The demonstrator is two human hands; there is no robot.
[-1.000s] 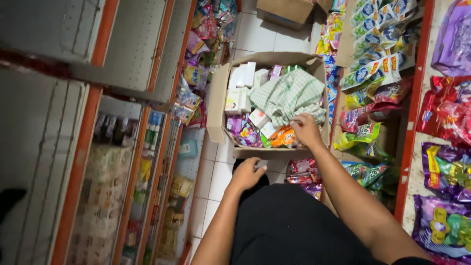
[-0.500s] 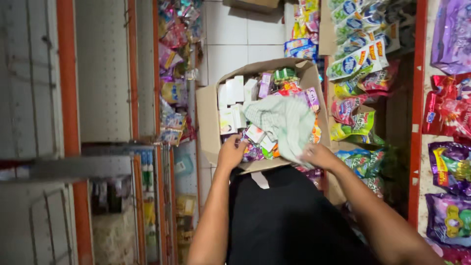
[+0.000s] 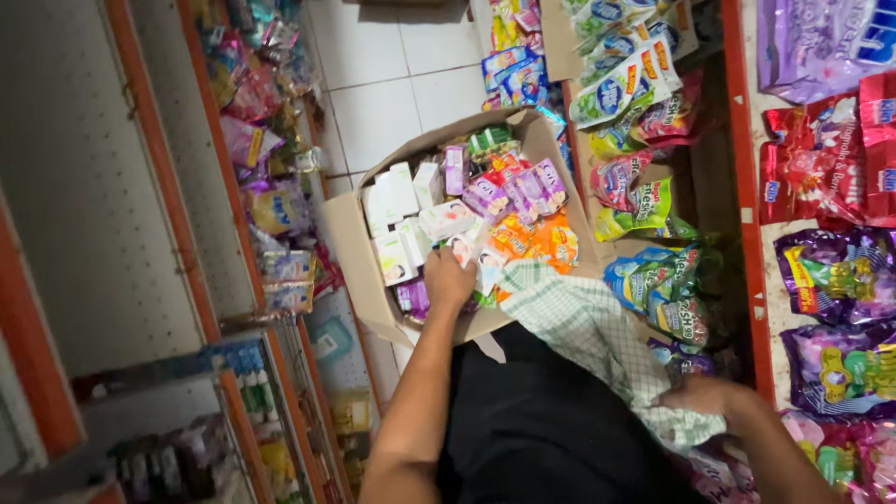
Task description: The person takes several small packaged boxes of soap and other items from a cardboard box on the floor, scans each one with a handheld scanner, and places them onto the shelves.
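**Left hand in the box, cloth drawn aside by the right**

I judge the work here to be sorting through the stock in the cardboard box [image 3: 373,280] that stands on the tiled floor [image 3: 392,84] between the two shelf runs. My left hand [image 3: 450,277] is down inside the near edge of the box, knuckles up and fingers curled onto the small white and purple packets [image 3: 439,219]; I cannot tell whether it has one truly gripped or only rests on them. My right hand [image 3: 705,397] is low at the right, closed on a bunch of the green-checked cloth [image 3: 583,327], which trails from that fist up to the box's near right corner and lies across my dark-clad lap.

The orange packets [image 3: 537,238] and purple ones sit uncovered in the middle of the box. As I read it, the next move calls for a firm pinch on a single packet without dragging its neighbours, with the cloth kept off the box.

The left forearm runs straight from the lower frame up to the box, wrist slightly bent down. The right forearm comes in from the lower right corner, beside the shelf of bagged goods [image 3: 831,280].
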